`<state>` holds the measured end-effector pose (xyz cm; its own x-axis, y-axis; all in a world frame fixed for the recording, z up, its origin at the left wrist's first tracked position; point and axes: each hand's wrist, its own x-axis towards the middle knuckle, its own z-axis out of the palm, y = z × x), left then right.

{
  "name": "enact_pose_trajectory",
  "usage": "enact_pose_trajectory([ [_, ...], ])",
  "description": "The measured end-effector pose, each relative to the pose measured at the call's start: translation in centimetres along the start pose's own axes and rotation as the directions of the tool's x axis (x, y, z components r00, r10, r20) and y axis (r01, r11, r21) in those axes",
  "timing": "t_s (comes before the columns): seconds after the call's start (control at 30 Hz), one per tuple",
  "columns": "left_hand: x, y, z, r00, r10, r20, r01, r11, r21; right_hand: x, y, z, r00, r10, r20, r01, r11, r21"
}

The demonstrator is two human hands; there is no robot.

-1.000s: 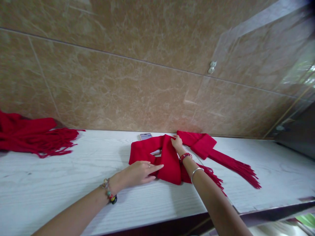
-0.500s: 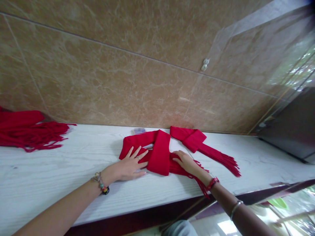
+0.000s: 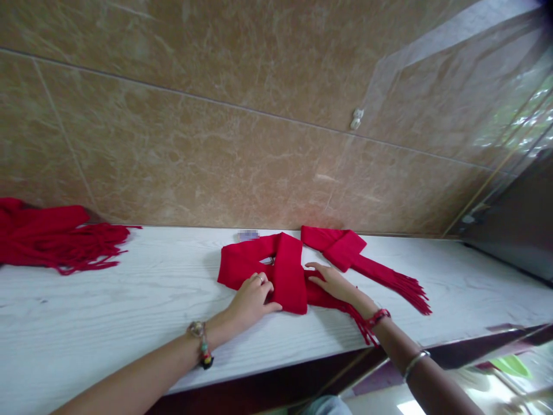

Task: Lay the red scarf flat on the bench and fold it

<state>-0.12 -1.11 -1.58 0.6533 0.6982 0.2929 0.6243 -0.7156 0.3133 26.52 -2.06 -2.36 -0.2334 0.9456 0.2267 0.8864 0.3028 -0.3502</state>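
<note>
A red scarf (image 3: 290, 276) lies folded on the white countertop, one band crossing over the rest and a fringed tail running to the right. My left hand (image 3: 253, 300) is at the left edge of that band. Its fingers are curled into the cloth and its thumb rests along the lower edge, closed on the scarf. On the tail, right of the band, lies my right hand (image 3: 332, 282) with fingers stretched and apart. Just behind it is a second folded red scarf (image 3: 343, 249), its fringe pointing right.
More fringed red scarves (image 3: 56, 236) are heaped at the left end of the white countertop (image 3: 142, 311). A small flat packet (image 3: 248, 236) sits by the tiled wall (image 3: 207, 155). A dark box-like object (image 3: 514, 225) stands at the right, and the counter's front edge is close to me.
My left hand has gone from lying spread on the scarf to curled fingers beside the crossing band, shifting right. The right hand stays on the tail. The view has moved slightly.
</note>
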Motion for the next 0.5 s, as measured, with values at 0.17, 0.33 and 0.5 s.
enact_pose_trajectory([
  [0.17, 0.2, -1.1, -0.3, 0.996, -0.087, 0.005, 0.087, 0.993, -0.078, 0.1, -0.2, -2.6, 0.997, -0.010, -0.081, 0.015, 0.998, 0.064],
  [0.33, -0.1, -2.5, -1.8, 0.987, -0.132, 0.096, 0.146, 0.977, -0.153, 0.7, 2.3, -5.1, 0.998, 0.038, -0.042, -0.036, 0.999, 0.031],
  [0.5, -0.4, -2.2, -1.7, 0.976, -0.172, 0.133, 0.186, 0.977, -0.108, 1.6, 3.6, -1.8, 0.996, 0.058, 0.062, -0.051, 0.993, -0.111],
])
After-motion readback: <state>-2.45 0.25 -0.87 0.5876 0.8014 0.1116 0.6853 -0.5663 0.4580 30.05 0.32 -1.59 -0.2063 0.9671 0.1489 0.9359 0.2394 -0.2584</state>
